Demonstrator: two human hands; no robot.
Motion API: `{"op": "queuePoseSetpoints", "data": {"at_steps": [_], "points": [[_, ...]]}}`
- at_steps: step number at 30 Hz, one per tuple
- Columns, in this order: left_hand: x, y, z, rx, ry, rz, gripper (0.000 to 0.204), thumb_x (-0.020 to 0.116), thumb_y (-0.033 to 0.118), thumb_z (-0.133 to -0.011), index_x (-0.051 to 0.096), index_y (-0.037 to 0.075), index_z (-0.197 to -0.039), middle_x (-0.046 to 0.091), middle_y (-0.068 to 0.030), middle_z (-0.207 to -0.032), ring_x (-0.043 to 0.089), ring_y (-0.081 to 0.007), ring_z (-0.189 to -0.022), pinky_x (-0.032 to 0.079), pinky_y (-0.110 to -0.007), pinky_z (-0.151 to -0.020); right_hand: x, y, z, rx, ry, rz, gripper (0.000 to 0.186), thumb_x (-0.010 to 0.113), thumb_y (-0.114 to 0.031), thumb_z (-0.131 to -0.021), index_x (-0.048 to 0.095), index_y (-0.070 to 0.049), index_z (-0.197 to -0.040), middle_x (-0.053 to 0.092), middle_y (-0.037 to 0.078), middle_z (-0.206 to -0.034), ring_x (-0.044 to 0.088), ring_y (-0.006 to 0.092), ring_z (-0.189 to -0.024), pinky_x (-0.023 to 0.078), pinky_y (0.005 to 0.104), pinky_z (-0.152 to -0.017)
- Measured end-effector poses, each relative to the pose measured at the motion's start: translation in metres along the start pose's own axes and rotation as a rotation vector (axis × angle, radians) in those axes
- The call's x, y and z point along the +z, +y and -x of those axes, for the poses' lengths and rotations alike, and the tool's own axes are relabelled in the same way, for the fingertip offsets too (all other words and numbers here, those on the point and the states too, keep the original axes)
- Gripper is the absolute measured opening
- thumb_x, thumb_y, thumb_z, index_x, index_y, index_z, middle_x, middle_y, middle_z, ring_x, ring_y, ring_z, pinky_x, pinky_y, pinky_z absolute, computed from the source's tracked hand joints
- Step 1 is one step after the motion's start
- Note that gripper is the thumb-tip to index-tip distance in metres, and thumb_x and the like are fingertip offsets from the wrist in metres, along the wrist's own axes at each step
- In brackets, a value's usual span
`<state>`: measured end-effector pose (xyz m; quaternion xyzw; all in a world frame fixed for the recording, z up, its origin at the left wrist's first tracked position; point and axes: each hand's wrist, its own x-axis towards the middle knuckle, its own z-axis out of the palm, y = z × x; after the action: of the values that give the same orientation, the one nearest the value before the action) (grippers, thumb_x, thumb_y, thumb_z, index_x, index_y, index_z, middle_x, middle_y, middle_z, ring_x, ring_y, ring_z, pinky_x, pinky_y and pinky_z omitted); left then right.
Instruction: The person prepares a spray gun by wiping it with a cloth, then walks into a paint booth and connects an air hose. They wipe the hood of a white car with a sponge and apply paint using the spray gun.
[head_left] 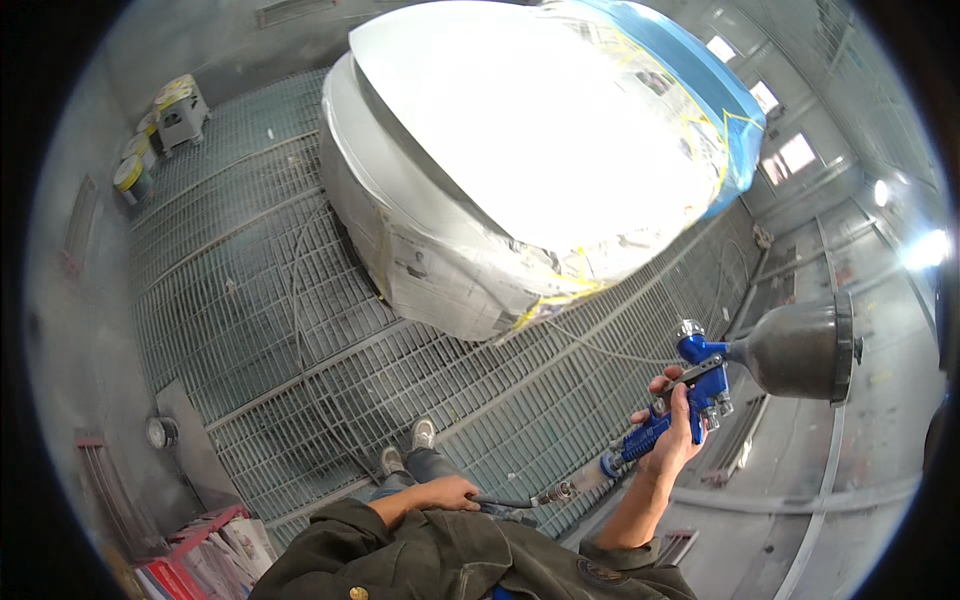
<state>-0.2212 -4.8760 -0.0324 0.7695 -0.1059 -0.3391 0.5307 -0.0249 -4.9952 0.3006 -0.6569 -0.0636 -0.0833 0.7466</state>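
My right hand [676, 440] is wrapped round the handle of a blue spray gun [712, 385], held out to the right. The gun's grey paint cup [795, 350] lies tipped sideways, and its round silver nozzle [690, 330] points away from me. Below the handle, a clear fitting and metal couplings join it to a dark air hose [508, 502]. Closed on that hose near my waist is my left hand [447, 492]. Ahead stands a car [350, 110] with a white, brightly lit panel; newspaper [440, 275], yellow tape and blue sheeting [715, 90] cover parts of it.
Metal grating [240, 300] forms the floor, with hoses lying across it. Paint cans [130, 178] and a small grey stand [182, 125] are at the far left wall. Papers [215, 560] fill a rack at the lower left. A panelled wall with bright lamps [928, 248] runs along the right.
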Motion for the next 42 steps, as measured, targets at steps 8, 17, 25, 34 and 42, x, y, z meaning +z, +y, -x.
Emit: {"op": "queuePoseSetpoints", "data": {"at_steps": [8, 17, 25, 34, 42], "points": [[-0.03, -0.08, 0.026, -0.477, 0.355, -0.201, 0.03, 0.06, 0.038, -0.089, 0.068, 0.013, -0.103, 0.069, -0.0136, -0.098, 0.064, -0.0361, -0.096, 0.052, -0.049, -0.08, 0.037, 0.0, -0.082, -0.035, -0.059, 0.028, 0.028, 0.061, -0.013, -0.094, 0.059, 0.001, -0.118, 0.067, 0.012, -0.109, 0.064, 0.0146, -0.086, 0.052, 0.0245, -0.045], [-0.068, -0.115, 0.067, -0.806, 0.681, -0.001, 0.03, 0.06, 0.037, -0.093, 0.065, 0.009, -0.104, 0.066, -0.0142, -0.105, 0.062, -0.0373, -0.101, 0.05, -0.048, -0.082, 0.081, -0.013, -0.121, -0.16, -0.121, 0.099, 0.032, 0.061, -0.013, -0.094, 0.058, 0.003, -0.121, 0.068, 0.011, -0.107, 0.063, 0.0132, -0.085, 0.052, 0.0237, -0.044], [-0.264, 0.006, 0.186, -0.064, 1.699, -0.489, 0.033, 0.071, 0.018, -0.083, 0.049, 0.006, -0.062, 0.046, -0.0104, -0.056, 0.049, -0.0301, -0.051, 0.039, -0.044, -0.048, 0.137, -0.008, -0.072, -0.202, -0.195, 0.228, 0.027, 0.062, -0.015, -0.094, 0.062, 0.0, -0.116, 0.068, 0.009, -0.105, 0.061, 0.0107, -0.082, 0.051, 0.023, -0.043], [-0.297, -0.039, 0.455, 0.264, 1.563, -0.933, 0.035, 0.072, 0.01, -0.072, 0.044, 0.009, -0.051, 0.042, -0.0049, -0.047, 0.046, -0.021, -0.039, 0.038, -0.031, -0.039, 0.27, 0.025, 0.082, -0.042, -0.128, 0.172, 0.024, 0.062, -0.015, -0.094, 0.063, 0.001, -0.112, 0.069, 0.009, -0.1, 0.063, 0.0122, -0.078, 0.05, 0.0251, -0.042], [-0.304, -0.13, 0.593, 0.07, 1.572, -0.739, 0.038, 0.072, 0.009, -0.071, 0.04, 0.009, -0.051, 0.039, -0.0062, -0.046, 0.044, -0.0235, -0.038, 0.033, -0.036, -0.039, 0.378, 0.019, 0.165, -0.055, -0.011, 0.179, 0.025, 0.06, -0.021, -0.098, 0.063, 0.0, -0.11, 0.068, 0.01, -0.1, 0.063, 0.0125, -0.079, 0.053, 0.0256, -0.042]]}}
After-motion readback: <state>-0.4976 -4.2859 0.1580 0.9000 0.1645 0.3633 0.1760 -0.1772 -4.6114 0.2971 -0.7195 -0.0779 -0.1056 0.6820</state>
